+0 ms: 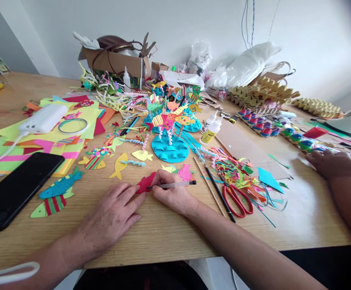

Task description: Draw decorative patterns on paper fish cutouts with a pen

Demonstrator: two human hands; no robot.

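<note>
My right hand [173, 192] is closed around a pen [175, 185] with a clear barrel, its tip touching a red paper fish [145, 183] on the table. Flat beside it, my left hand [115, 215] rests with fingers stretched out, the fingertips at the fish's left edge. Just behind lie a pink paper fish [185, 172] and a yellow fish [142, 155] with a twisted strip attached. An orange fish [120, 166] is close to my left fingers. Farther back stands a blue round base [169, 149] carrying paper fish on curled strips.
Red-handled scissors [238, 200], a black pencil [220, 193] and paper scraps lie to the right. A co-worker's hands [329, 165] rest at the far right. On the left are a black phone [21, 189], a white power bank [44, 118] and coloured paper. Glue bottles [210, 131] stand behind.
</note>
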